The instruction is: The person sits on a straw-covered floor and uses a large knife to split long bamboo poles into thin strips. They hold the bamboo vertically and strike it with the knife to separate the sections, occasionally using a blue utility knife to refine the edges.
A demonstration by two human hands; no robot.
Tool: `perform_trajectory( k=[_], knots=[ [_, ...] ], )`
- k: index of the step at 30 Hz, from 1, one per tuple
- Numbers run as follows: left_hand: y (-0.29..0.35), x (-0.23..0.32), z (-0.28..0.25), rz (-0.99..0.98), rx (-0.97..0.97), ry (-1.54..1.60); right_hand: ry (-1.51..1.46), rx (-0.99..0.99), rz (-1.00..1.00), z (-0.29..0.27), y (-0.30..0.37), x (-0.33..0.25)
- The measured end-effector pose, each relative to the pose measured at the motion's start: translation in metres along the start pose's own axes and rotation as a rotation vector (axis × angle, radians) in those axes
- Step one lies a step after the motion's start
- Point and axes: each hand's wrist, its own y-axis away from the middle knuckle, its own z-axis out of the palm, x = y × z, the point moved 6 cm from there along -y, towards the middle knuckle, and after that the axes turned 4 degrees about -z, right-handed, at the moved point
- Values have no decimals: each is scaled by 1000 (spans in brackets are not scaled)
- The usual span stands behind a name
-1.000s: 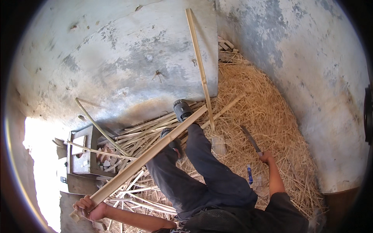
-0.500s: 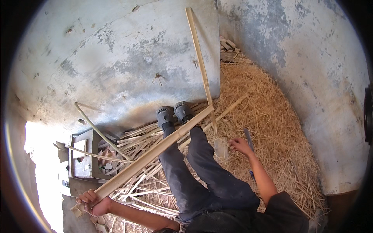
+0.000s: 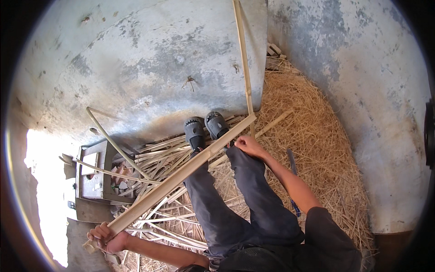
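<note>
A long split-bamboo strip point(image 3: 181, 174) slants across my shins, from the lower left up to the far right. Its near end is gripped by my left hand point(image 3: 108, 237), fingers wrapped round it. My right hand point(image 3: 250, 147) is beside my right trouser leg, just below the strip's far part. Its fingers are curled together, and whatever they pinch, if anything, is hidden. To the right of that forearm lies a long, dark-bladed knife point(image 3: 292, 162) on the straw, its blue handle partly behind my arm.
Another bamboo strip point(image 3: 243, 50) leans upright on the weathered wall point(image 3: 149, 59). Many split strips point(image 3: 170, 149) cover the floor by my feet. A wooden box point(image 3: 96, 170) with broken pieces stands left, near a bent bamboo strip point(image 3: 115, 143). Straw shavings point(image 3: 312, 127) heap up at the right.
My right hand has moved left and up, from above the straw to beside my trouser leg, and its fingers have curled in. My left hand keeps hold of the split-bamboo strip.
</note>
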Motion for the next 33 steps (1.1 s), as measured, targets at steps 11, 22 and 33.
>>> perform_trajectory(
  k=[11,22,33],
  knots=[
    [0,9,-45,-56,116,214,12,96,199,-16,30,39],
    [92,-106,-59,-367,437,315,-1221,390,50,-101,89,-104],
    [193,-125,-97,-1549,-146,-862,-748,560,40,-186,95,-140]
  ],
)
